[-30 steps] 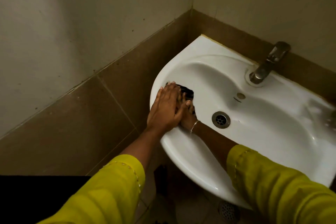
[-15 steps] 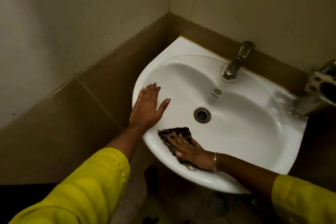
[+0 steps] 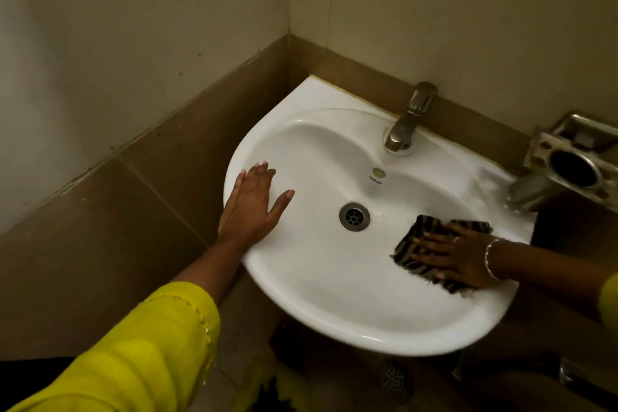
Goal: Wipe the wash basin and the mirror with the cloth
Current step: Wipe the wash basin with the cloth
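Note:
A white wash basin [image 3: 334, 294] is fixed in the corner of a tiled wall. My left hand [image 3: 250, 207] lies flat on its left rim, fingers spread, holding nothing. My right hand [image 3: 454, 257] presses a dark striped cloth [image 3: 418, 234] flat against the inner right slope of the bowl, to the right of the drain [image 3: 354, 216]. The hand covers the middle of the cloth. No mirror is in view.
A metal tap [image 3: 409, 117] stands at the back of the basin. A metal soap holder [image 3: 572, 164] juts from the wall at the right, just above the basin's right rim. A floor drain [image 3: 394, 378] lies under the basin.
My right hand has slid the cloth from the left of the bowl along the front to the right side. My left hand stays on the left rim.

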`<state>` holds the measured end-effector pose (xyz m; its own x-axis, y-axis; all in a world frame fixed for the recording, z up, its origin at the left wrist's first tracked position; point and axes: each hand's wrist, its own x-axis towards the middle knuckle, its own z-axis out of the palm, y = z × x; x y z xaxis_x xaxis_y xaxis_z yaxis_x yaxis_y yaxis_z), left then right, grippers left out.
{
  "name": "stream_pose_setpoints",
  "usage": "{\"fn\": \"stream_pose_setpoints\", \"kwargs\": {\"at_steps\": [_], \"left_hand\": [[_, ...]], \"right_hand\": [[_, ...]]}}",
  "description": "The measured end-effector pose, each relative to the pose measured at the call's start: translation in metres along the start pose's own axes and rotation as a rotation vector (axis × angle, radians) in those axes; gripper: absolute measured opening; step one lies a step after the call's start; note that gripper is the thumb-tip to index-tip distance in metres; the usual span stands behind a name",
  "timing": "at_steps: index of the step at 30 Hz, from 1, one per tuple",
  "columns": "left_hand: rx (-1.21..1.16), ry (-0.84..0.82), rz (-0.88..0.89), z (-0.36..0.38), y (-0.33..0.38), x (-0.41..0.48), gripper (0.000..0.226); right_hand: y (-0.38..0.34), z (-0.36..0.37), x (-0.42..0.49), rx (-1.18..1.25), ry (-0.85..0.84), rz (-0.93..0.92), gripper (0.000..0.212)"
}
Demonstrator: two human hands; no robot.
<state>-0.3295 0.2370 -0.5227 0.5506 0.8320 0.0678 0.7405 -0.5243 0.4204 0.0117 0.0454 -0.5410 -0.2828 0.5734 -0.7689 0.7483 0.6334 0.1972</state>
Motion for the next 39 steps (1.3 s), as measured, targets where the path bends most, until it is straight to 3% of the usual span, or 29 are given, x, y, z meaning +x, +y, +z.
{"fn": "stream_pose_setpoints", "kwargs": {"at_steps": [2, 4, 5, 6, 9, 11, 16, 19, 21, 24, 26, 28, 30, 33, 35, 37, 39], "left_hand": [[0.003, 0.001, 0.001, 0.000, 0.001, -0.001, 0.096], [0.004, 0.007, 0.003, 0.000, 0.002, 0.000, 0.096], [0.007, 0.009, 0.003, 0.000, 0.002, 0.001, 0.095], [0.009, 0.007, 0.004, 0.000, 0.002, 0.001, 0.095], [0.011, -0.002, 0.002, 0.000, 0.002, 0.001, 0.096], [0.007, -0.003, 0.001, -0.001, 0.001, 0.001, 0.096], [0.013, -0.007, 0.007, -0.001, 0.000, 0.001, 0.095], [0.007, -0.005, 0.007, -0.001, 0.000, 0.000, 0.094], [-0.003, -0.004, 0.017, -0.001, 0.000, 0.000, 0.093], [-0.005, -0.006, 0.021, -0.002, 0.001, 0.000, 0.093], [-0.002, -0.019, 0.021, -0.002, 0.001, 0.000, 0.096], [0.006, -0.029, 0.026, -0.001, 0.000, 0.000, 0.105], [0.029, -0.043, 0.030, -0.001, 0.002, 0.001, 0.111], [0.028, -0.050, 0.026, -0.002, 0.003, 0.001, 0.110], [0.022, -0.043, 0.035, -0.002, 0.002, 0.000, 0.121], [0.013, -0.030, 0.037, 0.000, 0.001, 0.000, 0.124], [-0.009, -0.027, 0.039, -0.001, 0.002, 0.000, 0.120]], "right_hand": [[0.018, -0.003, 0.011, -0.187, 0.181, 0.081, 0.055], [0.027, -0.018, 0.024, -0.263, 0.022, 0.143, 0.059], [0.034, -0.022, 0.034, -0.314, 0.150, 0.158, 0.065], [0.037, -0.028, 0.040, -0.338, 0.169, 0.178, 0.072], [0.038, -0.053, 0.051, -0.268, 0.092, 0.271, 0.085], [0.043, -0.057, 0.061, -0.300, 0.249, 0.242, 0.084], [0.039, -0.067, 0.071, -0.272, 0.392, 0.206, 0.070], [0.032, -0.051, 0.067, -0.265, 0.422, 0.209, 0.084], [0.021, -0.035, 0.063, -0.166, 0.383, 0.209, 0.097], [0.001, -0.022, 0.052, 0.016, 0.279, 0.216, 0.099], [-0.016, -0.010, 0.054, 0.090, 0.323, 0.173, 0.078], [-0.039, 0.011, 0.074, 0.126, 0.386, -0.022, 0.053], [-0.064, 0.026, 0.103, 0.318, 0.412, -0.153, 0.054], [-0.099, -0.044, 0.098, 0.848, 0.608, -0.143, 0.059], [-0.105, -0.098, 0.092, 1.028, 0.676, -0.191, 0.059], [-0.109, -0.131, 0.098, 1.236, 0.628, -0.253, 0.058], [-0.108, -0.149, 0.116, 1.257, 0.667, -0.229, 0.057]]}}
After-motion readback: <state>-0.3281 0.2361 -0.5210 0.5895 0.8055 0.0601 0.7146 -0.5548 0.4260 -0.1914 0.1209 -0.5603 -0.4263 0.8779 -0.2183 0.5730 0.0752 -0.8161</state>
